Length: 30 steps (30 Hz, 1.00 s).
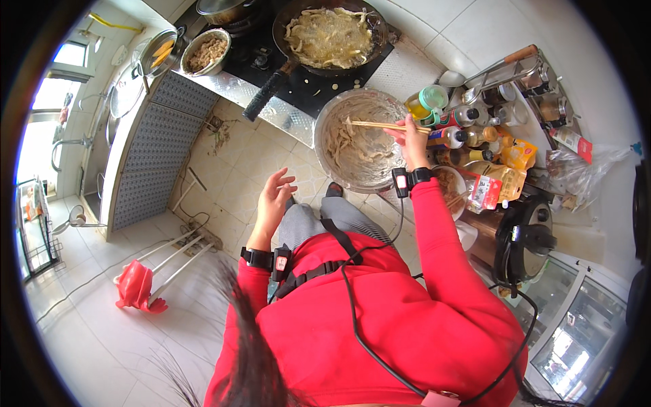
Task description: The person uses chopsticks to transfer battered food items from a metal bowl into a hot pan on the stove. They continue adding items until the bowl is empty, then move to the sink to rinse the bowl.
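Wooden chopsticks point(379, 125) are gripped in my right hand point(413, 142), which is over the right rim of a large metal basin point(326, 162). Their tips reach strips of battered food point(342, 142) on the basin's left side; whether they pinch a piece I cannot tell. Pale batter smears the basin's inner wall. My left hand point(275, 196) hangs in the air left of the basin, fingers apart and holding nothing. Beyond the basin, a wok point(285, 43) on the black cooktop holds battered strips frying in bubbling oil point(330, 38). The wok's dark handle point(267, 94) points towards me.
A bowl of browned food pieces point(206, 53) stands left of the wok. An oil jug point(426, 102), several bottles point(450, 137) and seasoning pouches point(501, 180) crowd the counter at right. Behind them is a wire rack point(534, 76). A pressure cooker point(526, 239) sits nearer me.
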Tool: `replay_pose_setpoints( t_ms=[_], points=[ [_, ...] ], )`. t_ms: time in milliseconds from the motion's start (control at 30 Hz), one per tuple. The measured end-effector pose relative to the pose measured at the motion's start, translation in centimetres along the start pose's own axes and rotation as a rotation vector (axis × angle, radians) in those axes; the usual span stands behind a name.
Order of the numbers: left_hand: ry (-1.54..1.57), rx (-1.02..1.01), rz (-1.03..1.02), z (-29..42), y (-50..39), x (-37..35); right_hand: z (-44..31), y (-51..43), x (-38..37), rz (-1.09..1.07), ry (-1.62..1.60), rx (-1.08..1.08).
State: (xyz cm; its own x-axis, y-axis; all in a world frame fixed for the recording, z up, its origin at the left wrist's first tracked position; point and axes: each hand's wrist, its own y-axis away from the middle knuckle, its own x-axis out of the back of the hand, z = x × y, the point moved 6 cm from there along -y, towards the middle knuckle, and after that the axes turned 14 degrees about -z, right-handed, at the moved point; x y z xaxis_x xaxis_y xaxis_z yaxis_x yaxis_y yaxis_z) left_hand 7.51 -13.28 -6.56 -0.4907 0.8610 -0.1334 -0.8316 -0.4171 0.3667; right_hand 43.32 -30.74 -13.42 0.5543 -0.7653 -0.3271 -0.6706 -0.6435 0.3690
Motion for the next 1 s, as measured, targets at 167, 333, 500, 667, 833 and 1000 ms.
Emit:
replay_pose_setpoints(
  t_ms=[167, 333, 500, 667, 833, 1000],
  points=[
    [-0.012, -0.001, -0.010, -0.4, -0.3, 0.0, -1.7, 1.3, 1.8, 0.038, -0.201, -0.005],
    [-0.027, -0.014, -0.030, 0.0, -1.0, -0.3, -5.4, 1.5, 0.9, 0.030, -0.238, 0.051],
    [-0.016, -0.014, -0.019, 0.0, -0.8, 0.1, -11.1, -0.2, -2.2, -0.048, -0.226, 0.173],
    [0.003, -0.013, 0.006, -0.2, -0.1, 0.5, -15.2, -4.2, -6.0, -0.112, -0.191, 0.273],
    [0.051, -0.028, 0.066, -0.4, 0.8, 1.3, -16.4, -8.3, -8.3, -0.097, -0.137, 0.346],
    [0.088, -0.006, 0.117, -1.1, 1.8, 2.3, -15.8, -9.7, -8.3, -0.045, -0.054, 0.360]
  ],
)
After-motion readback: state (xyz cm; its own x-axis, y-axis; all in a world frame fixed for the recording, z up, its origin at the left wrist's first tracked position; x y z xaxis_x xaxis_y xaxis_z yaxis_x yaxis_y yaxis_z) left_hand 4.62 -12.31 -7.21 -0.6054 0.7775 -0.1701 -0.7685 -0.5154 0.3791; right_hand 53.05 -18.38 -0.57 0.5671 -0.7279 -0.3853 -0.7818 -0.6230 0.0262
